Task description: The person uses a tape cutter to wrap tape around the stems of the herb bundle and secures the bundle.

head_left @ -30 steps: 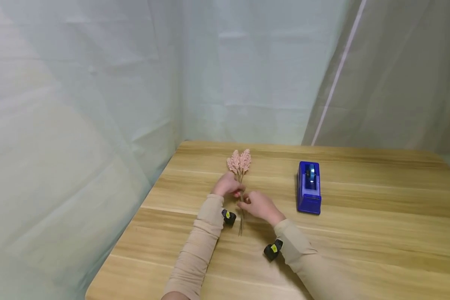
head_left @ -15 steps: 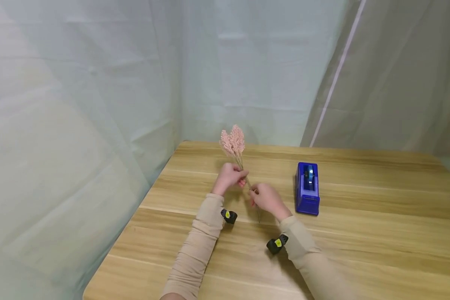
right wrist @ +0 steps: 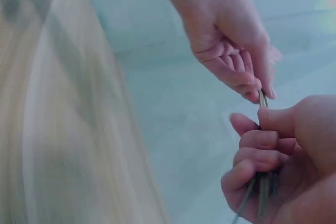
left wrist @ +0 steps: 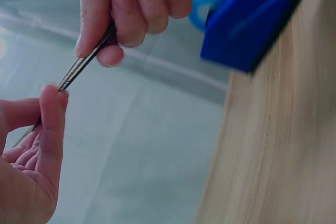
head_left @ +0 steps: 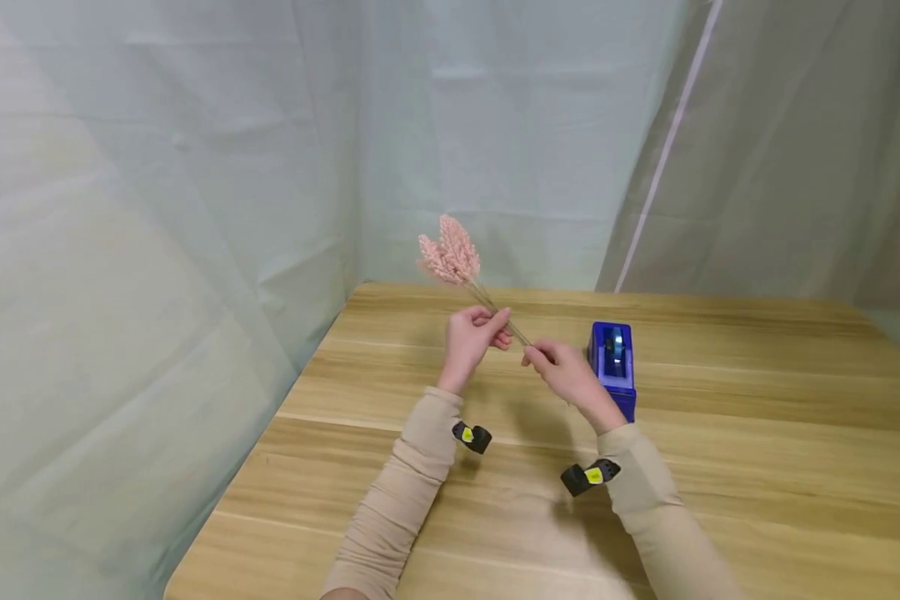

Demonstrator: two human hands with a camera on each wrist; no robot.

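The light, thin-stemmed pink sprig bunch (head_left: 450,254) (heads likely fragile) is pinched mid-stem by the left hand (head_left: 471,336) and lower by the right hand (head_left: 562,373).

Bunch of pink dried sprigs (head_left: 450,255), thin stems bundled, tilted up-left, lifted above the table

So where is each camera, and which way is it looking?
Head: worn up high, looking forward and down at the wooden table; both sleeved arms show, with the left hand and right hand holding the pink flower bunch beside the blue tape dispenser.
Left wrist: at the left hand, facing across to the right hand and dispenser.
Right wrist: at the right hand, facing the left hand.
Shared: both wrist views show both hands on the thin stems.
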